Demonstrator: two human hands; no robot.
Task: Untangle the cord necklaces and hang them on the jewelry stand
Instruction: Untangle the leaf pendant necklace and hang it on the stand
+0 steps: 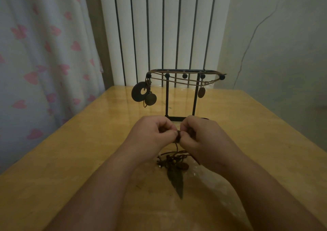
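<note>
A black jewelry stand rises at the middle of the wooden table. Cord necklaces hang from its top bar: a dark ring pendant and a round disc on the left, an oval pendant on the right. My left hand and my right hand meet just in front of the stand's base, both pinching a knot of brown cord. From it a cord drops to a tangled pile of cords and beads with a dark leaf pendant on the table.
A white radiator stands behind the table. A curtain with pink hearts hangs at the left, close to the table's left edge. A pale wall lies to the right.
</note>
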